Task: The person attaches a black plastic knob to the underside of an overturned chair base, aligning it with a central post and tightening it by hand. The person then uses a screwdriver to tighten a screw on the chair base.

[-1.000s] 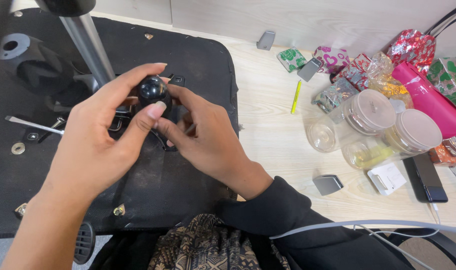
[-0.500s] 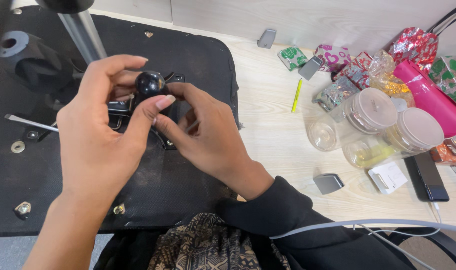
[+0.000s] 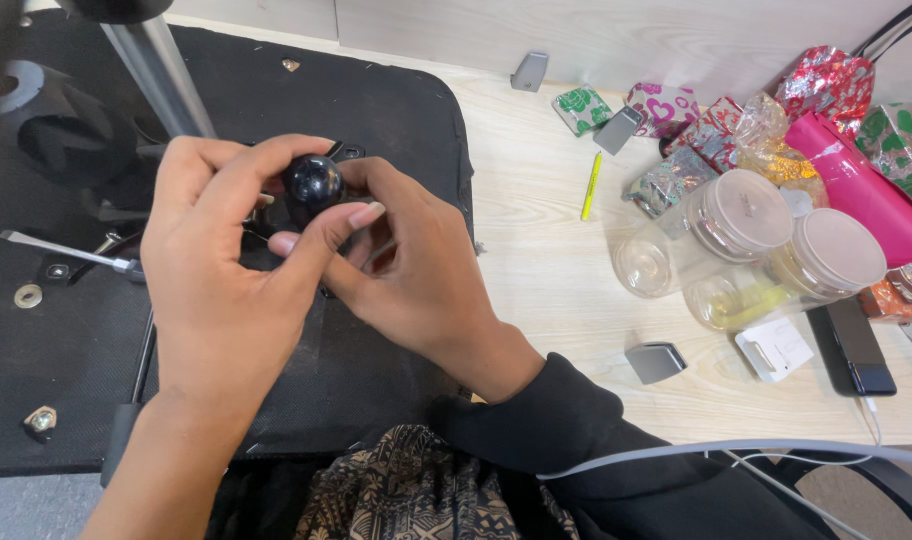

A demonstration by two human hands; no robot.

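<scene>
A glossy black ball-shaped part (image 3: pixel 313 183) is held up over a black mat (image 3: pixel 396 110). My left hand (image 3: pixel 226 290) pinches it between thumb and fingers. My right hand (image 3: pixel 416 275) curls around its right side and underneath, fingers touching the part. What the ball is joined to below is hidden by my fingers. A small black bracket (image 3: pixel 348 152) peeks out just behind the ball.
A grey metal pole (image 3: pixel 161 75) rises at the back left. A screwdriver (image 3: pixel 71 253), a washer (image 3: pixel 28 296) and a nut (image 3: pixel 40 421) lie on the mat. Clear jars (image 3: pixel 746 215), foil-wrapped packets (image 3: pixel 826 85), a yellow pen (image 3: pixel 591 186) and a phone (image 3: pixel 861 345) fill the wooden table's right.
Both hands with the black ball have lifted slightly and drifted up in view. My left thumb has shifted under the ball.
</scene>
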